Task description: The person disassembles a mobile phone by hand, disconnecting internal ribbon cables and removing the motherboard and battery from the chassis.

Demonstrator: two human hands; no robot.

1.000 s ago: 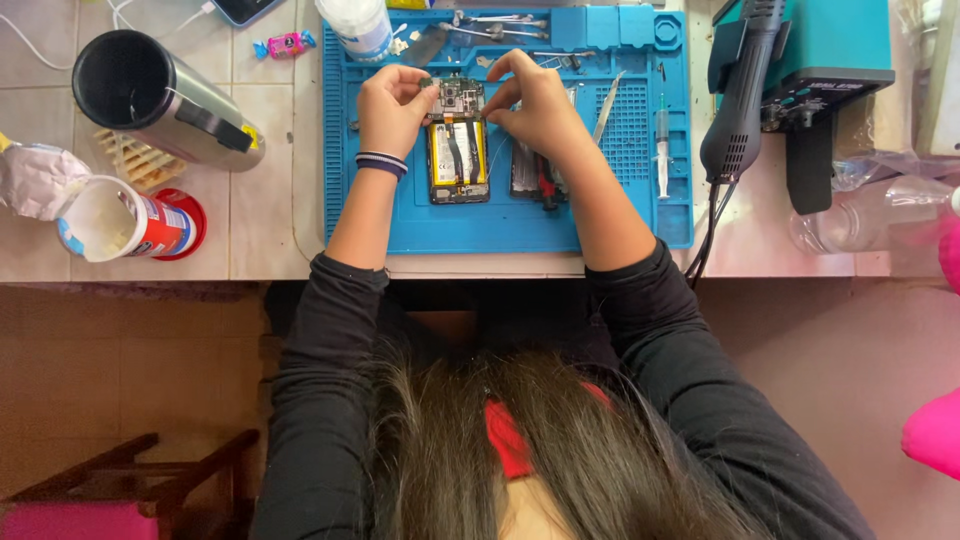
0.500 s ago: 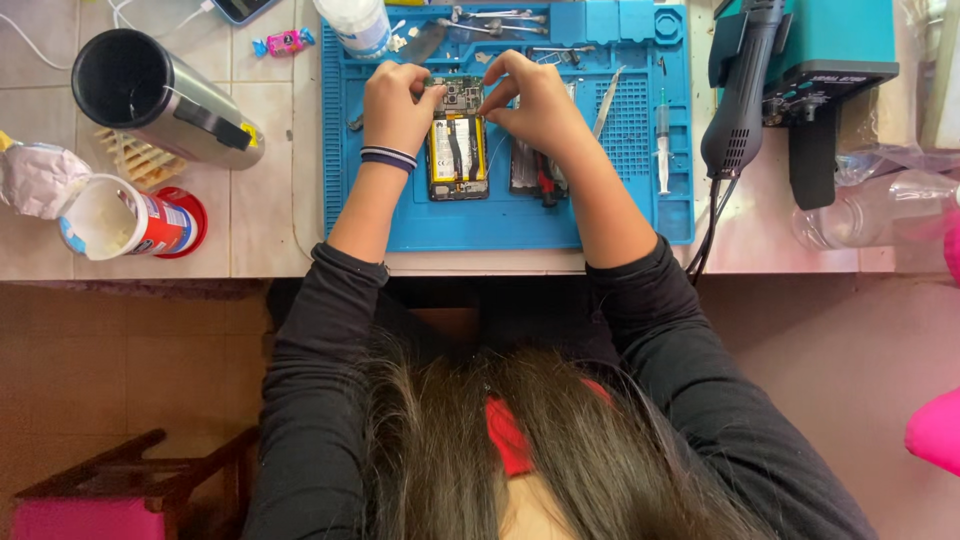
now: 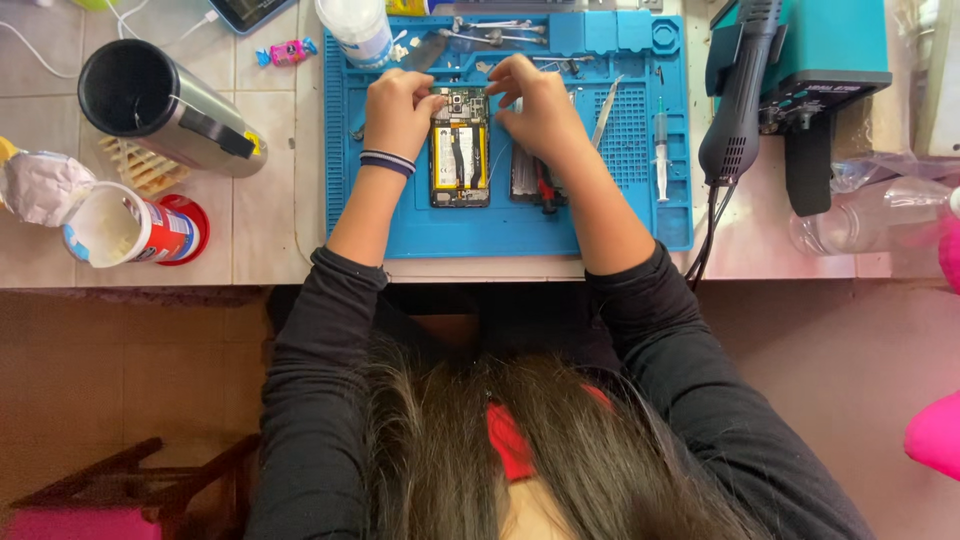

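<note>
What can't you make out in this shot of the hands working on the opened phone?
Head view:
- Fingertips of the left hand and right hand: curled under, so any small tool is hidden.
- Top parts of the opened phone: too small to tell.
- Red-handled tool: mostly under the right wrist.
- Tablet: cut off by the top edge.

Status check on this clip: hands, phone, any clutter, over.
Left hand and right hand both at top of opened phone. Phone flat on blue mat. Tweezers beside right hand.
</note>
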